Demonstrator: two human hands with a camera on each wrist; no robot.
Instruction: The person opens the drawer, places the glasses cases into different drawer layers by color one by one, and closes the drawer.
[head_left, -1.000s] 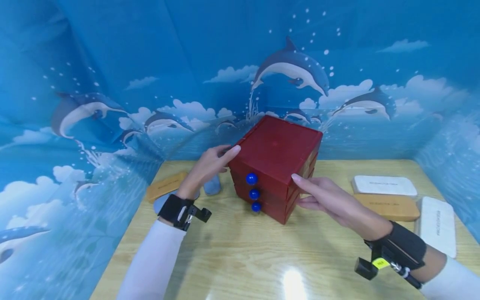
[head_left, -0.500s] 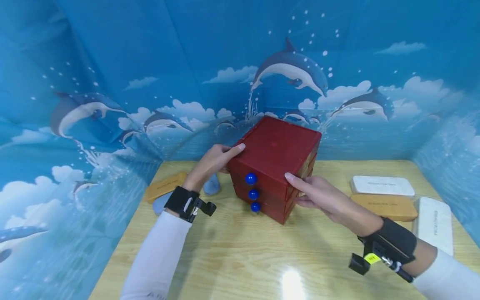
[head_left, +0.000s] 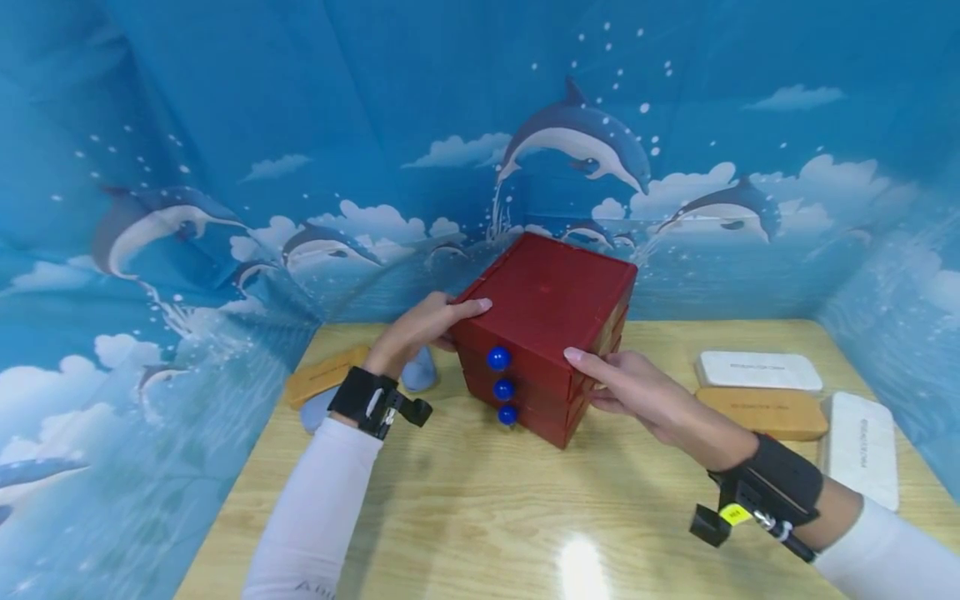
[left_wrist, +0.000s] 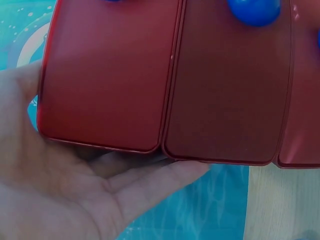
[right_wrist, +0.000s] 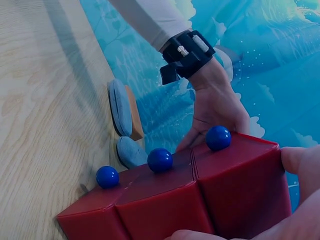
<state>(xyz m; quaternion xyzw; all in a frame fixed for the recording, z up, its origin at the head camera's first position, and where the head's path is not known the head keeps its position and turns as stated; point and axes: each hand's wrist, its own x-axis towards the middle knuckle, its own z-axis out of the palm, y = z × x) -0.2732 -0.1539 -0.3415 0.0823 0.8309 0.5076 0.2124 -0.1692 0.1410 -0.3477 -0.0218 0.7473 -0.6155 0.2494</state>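
Red drawer box [head_left: 543, 287] standing askew toward the back of the counter [head_left: 450, 517], three blue knobs [head_left: 503, 389] down its front, and both hands are on it! Left hand [head_left: 427, 323] grips the left edge, thumb on top, fingers against the side; right hand [head_left: 641, 387] has the near right corner, thumb up top, fingers along the side. Both are only partly curled, box between them. Looks like the gripping-and-steadying step; next move, I'd judge, calls for even pressure from both sides. Is the base raised at all? Can't tell.
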